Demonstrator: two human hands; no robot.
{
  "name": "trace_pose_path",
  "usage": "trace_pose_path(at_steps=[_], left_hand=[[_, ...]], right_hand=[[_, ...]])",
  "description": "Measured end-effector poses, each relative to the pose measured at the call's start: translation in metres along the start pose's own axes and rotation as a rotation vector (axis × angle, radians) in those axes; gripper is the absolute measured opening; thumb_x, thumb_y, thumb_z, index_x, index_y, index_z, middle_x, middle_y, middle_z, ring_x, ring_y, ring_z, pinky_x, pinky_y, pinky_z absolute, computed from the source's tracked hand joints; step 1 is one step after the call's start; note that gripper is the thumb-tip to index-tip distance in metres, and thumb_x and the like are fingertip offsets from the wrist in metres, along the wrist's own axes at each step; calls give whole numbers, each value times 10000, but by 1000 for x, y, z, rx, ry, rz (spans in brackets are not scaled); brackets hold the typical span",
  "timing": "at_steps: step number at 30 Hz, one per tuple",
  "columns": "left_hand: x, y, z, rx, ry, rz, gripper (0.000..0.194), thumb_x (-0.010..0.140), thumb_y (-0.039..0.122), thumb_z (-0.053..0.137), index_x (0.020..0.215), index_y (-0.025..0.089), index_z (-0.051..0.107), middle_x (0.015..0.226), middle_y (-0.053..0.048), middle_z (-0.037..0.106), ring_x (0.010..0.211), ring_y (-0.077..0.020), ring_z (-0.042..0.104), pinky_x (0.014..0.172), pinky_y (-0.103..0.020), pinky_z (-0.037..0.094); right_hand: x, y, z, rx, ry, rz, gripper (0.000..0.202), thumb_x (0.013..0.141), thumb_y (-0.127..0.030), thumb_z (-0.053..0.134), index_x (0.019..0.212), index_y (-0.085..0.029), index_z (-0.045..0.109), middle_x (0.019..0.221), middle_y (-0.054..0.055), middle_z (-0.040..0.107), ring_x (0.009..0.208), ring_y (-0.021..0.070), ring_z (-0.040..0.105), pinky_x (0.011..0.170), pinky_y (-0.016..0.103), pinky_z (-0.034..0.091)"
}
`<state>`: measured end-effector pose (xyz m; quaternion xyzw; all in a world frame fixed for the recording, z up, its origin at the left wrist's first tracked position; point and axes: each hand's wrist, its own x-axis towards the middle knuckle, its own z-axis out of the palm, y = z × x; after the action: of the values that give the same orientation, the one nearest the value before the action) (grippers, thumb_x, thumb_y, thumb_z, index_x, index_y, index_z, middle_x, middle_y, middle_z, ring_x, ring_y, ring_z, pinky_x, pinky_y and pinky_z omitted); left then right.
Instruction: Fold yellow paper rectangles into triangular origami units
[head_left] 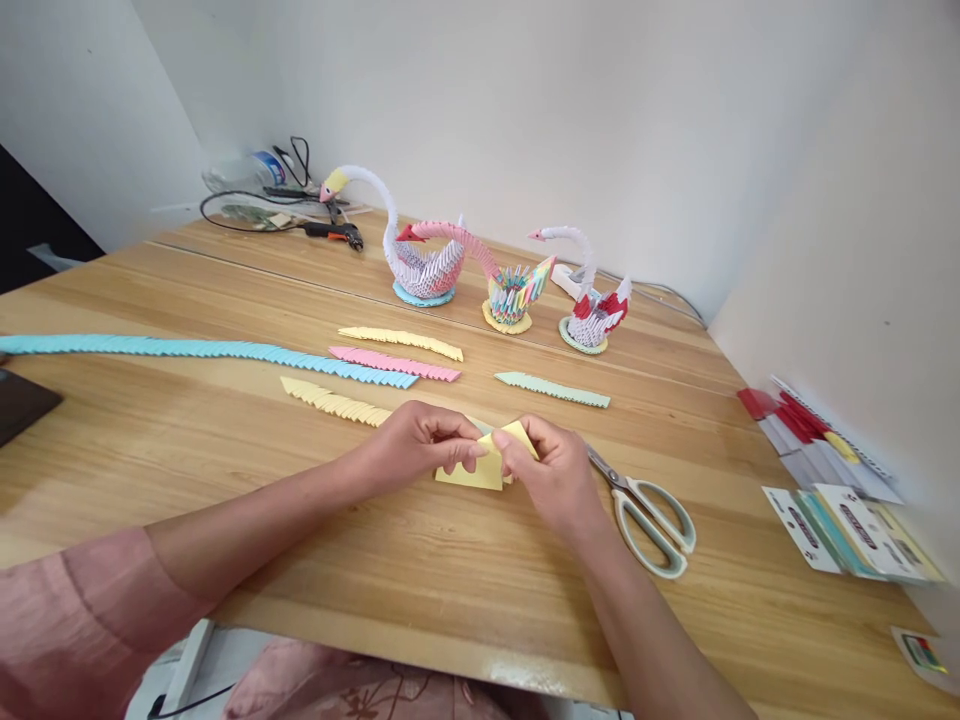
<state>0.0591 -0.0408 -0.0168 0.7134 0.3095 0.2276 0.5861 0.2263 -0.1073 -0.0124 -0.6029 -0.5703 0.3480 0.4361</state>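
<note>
Between my two hands is a small yellow piece of paper (516, 436), raised above the table. My left hand (431, 438) pinches its left edge between thumb and fingers. On the other side, my right hand (555, 470) grips it with the thumb lying across its face. Flat beneath them lies more yellow paper (469, 474), partly covered by my fingers. A row of folded yellow paper pieces (330, 400) runs up to my left hand. Close to my right wrist rest scissors (652, 520) with pale handles, blades pointing away.
Behind my hands lie folded-paper rows: blue (225, 349), pink (397, 363), yellow (401, 341) and green (555, 389). Paper swans (426, 275) stand at the back. A glue gun (334, 234) with its cable is at the back left. Paper packs (855, 530) lie at the right wall.
</note>
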Motion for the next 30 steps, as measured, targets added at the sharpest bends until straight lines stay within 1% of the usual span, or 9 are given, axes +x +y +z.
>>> trace_pose_path(at_steps=[6, 8, 10, 12, 14, 18, 22, 25, 30], left_hand=[[-3, 5, 3, 43, 13, 7, 274, 763, 325, 584, 580, 122, 565, 512, 22, 497, 473, -66, 397, 459, -184, 317], [-3, 4, 2, 58, 7, -1, 291, 782, 337, 565, 578, 129, 548, 502, 29, 477, 460, -66, 389, 450, -184, 307], [-3, 2, 1, 158, 32, 45, 271, 797, 363, 566, 655, 133, 587, 524, 26, 500, 470, -77, 420, 460, -190, 327], [-3, 1, -2, 358, 135, 193, 225, 779, 368, 618, 758, 145, 619, 586, 11, 559, 523, -97, 472, 511, -206, 366], [-3, 0, -5, 569, 226, 407, 175, 798, 334, 620, 791, 159, 621, 676, -18, 622, 615, -121, 524, 597, -228, 400], [-4, 1, -6, 848, 221, 769, 175, 886, 204, 494, 760, 177, 613, 758, -45, 671, 696, -132, 560, 675, -256, 404], [-1, 2, -4, 915, 280, 960, 167, 878, 157, 497, 751, 182, 601, 720, -27, 673, 638, -126, 555, 618, -258, 390], [0, 1, -4, 903, 286, 996, 138, 871, 143, 510, 758, 172, 583, 717, -28, 672, 636, -126, 560, 603, -256, 387], [-1, 2, -3, 871, 251, 916, 140, 875, 157, 508, 751, 159, 573, 700, -36, 658, 632, -129, 556, 612, -257, 393]], right_hand=[[-3, -2, 3, -163, 24, -84, 279, 796, -310, 546, 550, -191, 490, 492, -44, 467, 477, 96, 386, 477, 240, 281], [-2, 0, 2, -148, 14, -85, 293, 807, -316, 540, 547, -191, 491, 494, -41, 474, 481, 98, 393, 483, 240, 289], [0, 2, 1, -37, -9, -44, 310, 820, -331, 534, 547, -189, 491, 499, -35, 493, 486, 101, 419, 491, 237, 316], [1, 4, -1, 126, -43, 14, 310, 826, -334, 533, 556, -186, 495, 505, -33, 508, 491, 101, 445, 508, 234, 348], [3, 6, -2, 262, -70, 68, 311, 820, -328, 547, 551, -182, 492, 498, -35, 508, 483, 96, 454, 517, 230, 360], [3, 6, -1, 383, -110, 127, 335, 794, -334, 591, 521, -176, 480, 472, -47, 483, 450, 81, 442, 500, 223, 346], [3, 7, 0, 418, -151, 156, 348, 782, -360, 613, 519, -175, 478, 471, -53, 471, 447, 76, 435, 497, 219, 346], [3, 8, -1, 388, -181, 150, 358, 794, -394, 603, 534, -174, 496, 480, -42, 503, 459, 78, 446, 503, 215, 348], [3, 9, -3, 288, -145, 97, 448, 862, -506, 473, 576, -169, 546, 534, 6, 572, 505, 107, 500, 528, 236, 386]])
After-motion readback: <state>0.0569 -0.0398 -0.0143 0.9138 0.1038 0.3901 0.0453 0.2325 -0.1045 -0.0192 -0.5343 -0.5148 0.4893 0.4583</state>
